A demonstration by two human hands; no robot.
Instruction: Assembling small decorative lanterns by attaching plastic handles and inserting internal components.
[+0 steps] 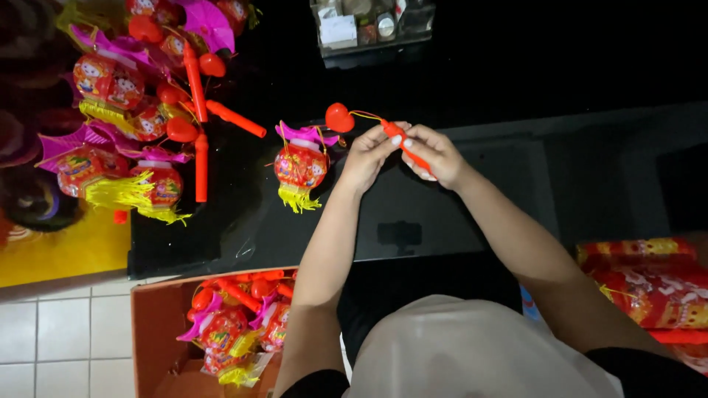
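Note:
My left hand and my right hand meet over the black table, both pinching a red plastic handle stick. A yellow cord runs from the stick's tip to a red heart-shaped piece. Just left of my left hand lies a small red lantern with a pink top and a yellow tassel fringe, resting on the table.
A heap of similar red lanterns and red sticks covers the table's left end. A brown cardboard box on the tiled floor holds several more lanterns. Red printed packages lie at the right. A clear container stands at the table's far edge.

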